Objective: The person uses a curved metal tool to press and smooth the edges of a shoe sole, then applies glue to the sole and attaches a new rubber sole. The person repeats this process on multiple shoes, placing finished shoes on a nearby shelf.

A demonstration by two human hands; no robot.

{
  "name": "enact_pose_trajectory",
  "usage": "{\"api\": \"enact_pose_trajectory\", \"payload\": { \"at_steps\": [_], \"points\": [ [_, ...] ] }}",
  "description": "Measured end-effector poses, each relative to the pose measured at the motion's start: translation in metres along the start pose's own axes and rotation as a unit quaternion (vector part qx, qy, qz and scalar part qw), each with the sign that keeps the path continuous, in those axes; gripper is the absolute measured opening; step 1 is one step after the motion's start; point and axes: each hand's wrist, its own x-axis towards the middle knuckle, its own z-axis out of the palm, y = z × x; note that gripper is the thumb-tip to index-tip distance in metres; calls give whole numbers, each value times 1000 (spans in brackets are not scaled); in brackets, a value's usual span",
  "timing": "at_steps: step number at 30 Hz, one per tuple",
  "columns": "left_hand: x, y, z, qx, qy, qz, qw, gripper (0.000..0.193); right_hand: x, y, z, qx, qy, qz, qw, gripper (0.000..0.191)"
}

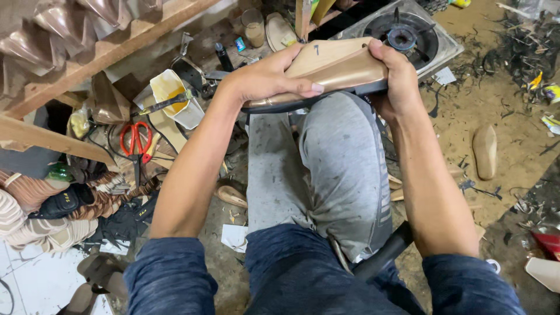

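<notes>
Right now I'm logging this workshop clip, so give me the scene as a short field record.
Left hand: grips the tan shoe sole from the left side
Right hand: grips its other end
Sole position: held over the grey-trousered knee
Nearby left: red-handled scissors, glue pot with brush
Nearby right: gas burner, loose sole on floor

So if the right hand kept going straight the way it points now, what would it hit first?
The right hand grips the far end of the tan sandal sole and points up-frame, away from the body. Straight on, it would probably first meet the gas stove on the floor, though depth is unclear.
</notes>
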Motion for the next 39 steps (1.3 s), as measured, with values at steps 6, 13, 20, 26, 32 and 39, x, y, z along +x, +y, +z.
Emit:
{"api": "enact_pose_trajectory", "payload": {
  "at_steps": [6,13,20,26,32,39],
  "points": [
    [-11,5,8,-25,25,12,999,100,-2,-1,7,-9,21,-4,1000,48],
    [-20,4,12,-42,59,22,997,95,2,-6,11,-37,5,-3,999,47],
    [-33,-26,56,-109,264,72,956,96,-15,-33,26,-368,-128,-351,852,46],
    [-82,-106,117,-649,308,16,696,51,-138,-3,-13,-535,-298,-44,789,27],
    [-111,-143,211,-700,323,-55,634,39,-208,55,-19,-720,-448,113,518,48],
    [-117,-110,195,-561,175,-78,806,90,-202,59,-82,-449,-301,117,833,38]
  ]
}}
